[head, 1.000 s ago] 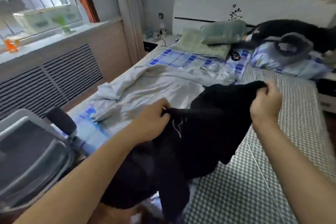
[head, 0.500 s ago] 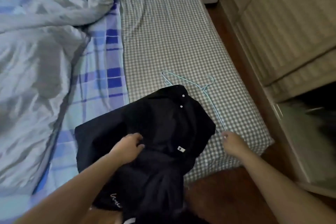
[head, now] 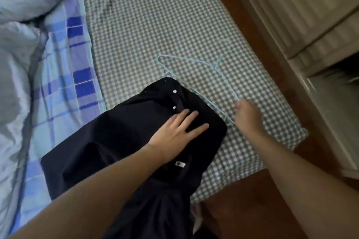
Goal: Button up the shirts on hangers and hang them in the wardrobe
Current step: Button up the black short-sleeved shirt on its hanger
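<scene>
Pressing flat with spread fingers, the left hand (head: 174,132) rests on the black shirt (head: 120,141) lying on the bed's near edge, while the right hand (head: 247,115) pinches the light-blue wire hanger (head: 204,64) on the checked sheet (head: 155,25) beyond, beside the wardrobe (head: 303,15).

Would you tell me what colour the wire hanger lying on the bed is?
The hanger is light turquoise, seen best in the head view.
</scene>
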A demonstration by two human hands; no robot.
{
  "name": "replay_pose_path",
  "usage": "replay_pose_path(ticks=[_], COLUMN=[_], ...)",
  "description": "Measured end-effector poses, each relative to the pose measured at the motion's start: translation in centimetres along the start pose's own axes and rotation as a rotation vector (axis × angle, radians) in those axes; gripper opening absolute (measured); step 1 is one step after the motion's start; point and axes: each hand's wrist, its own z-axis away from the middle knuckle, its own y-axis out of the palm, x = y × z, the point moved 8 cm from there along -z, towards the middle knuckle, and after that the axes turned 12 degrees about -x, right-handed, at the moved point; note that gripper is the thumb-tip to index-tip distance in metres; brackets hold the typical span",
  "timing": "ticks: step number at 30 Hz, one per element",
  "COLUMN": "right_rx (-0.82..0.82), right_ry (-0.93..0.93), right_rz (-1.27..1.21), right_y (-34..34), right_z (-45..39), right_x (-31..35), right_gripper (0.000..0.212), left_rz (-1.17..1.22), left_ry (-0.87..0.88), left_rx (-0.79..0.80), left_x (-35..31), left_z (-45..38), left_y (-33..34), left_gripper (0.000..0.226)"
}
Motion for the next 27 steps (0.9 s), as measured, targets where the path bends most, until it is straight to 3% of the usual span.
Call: replay_pose_path(ticks=[3, 5, 7, 8, 11, 13, 19, 20, 23, 25, 27], right_rx=[-0.078, -0.095, -0.108, -0.098, -0.022, 0.027, 0.028, 0.014, -0.001, 0.009, 0.020], right_ry=[0.227, 0.368, 0.412, 0.439, 0.449, 0.404, 0.318, 0.284, 0.143, 0.042, -0.089], right_rz=[-0.366, -0.538, -0.658, -0.707, -0.786, -0.818, -0.988, -1.022, -1.071, -1.005, -0.872], right_y=[-4.9, -7.2, -9.4, -10.4, -12.4, -14.2, -23.1, -24.9, -29.5, -31.2, -31.9], right_z=[1.7, 3.6, 5.8, 7.1, 11.4, 13.7, 13.7, 13.3, 12.8, 13.1, 13.7], right_x=[-3.4, -5.5, -6.6, -6.7, -5.5, -3.1, 5.6, 7.5, 12.7, 15.9, 18.7], right_gripper=[0.029, 0.028, 0.028, 0.028, 0.026, 0.025, 0.026, 0.032, 0.078, 0.066, 0.031], left_rz=[-0.214, -0.233, -0.046, 0.128, 0.487, 0.532, 0.291, 0.244, 0.224, 0.234, 0.256], left_ry=[0.199, 0.283, 0.128, -0.044, -0.546, -0.717, -0.859, -0.859, -0.964, -1.045, -1.059], left_rx=[0.142, 0.213, 0.294, 0.286, 0.125, 0.060, -0.211, -0.250, -0.313, -0.426, -0.532], left_x=[2.3, 3.1, 4.1, 5.2, 10.7, 15.1, 24.5, 25.3, 27.6, 29.5, 31.6], left_z=[-5.3, -6.6, -6.9, -7.2, -8.5, -9.3, -7.3, -6.2, -1.5, 2.2, 5.3], left_y=[0.3, -0.2, -2.0, -3.8, -10.4, -16.0, -39.8, -43.6, -52.1, -56.4, -59.2], left_gripper=[0.053, 0.036, 0.031, 0.027, 0.020, 0.019, 0.020, 0.021, 0.021, 0.022, 0.026])
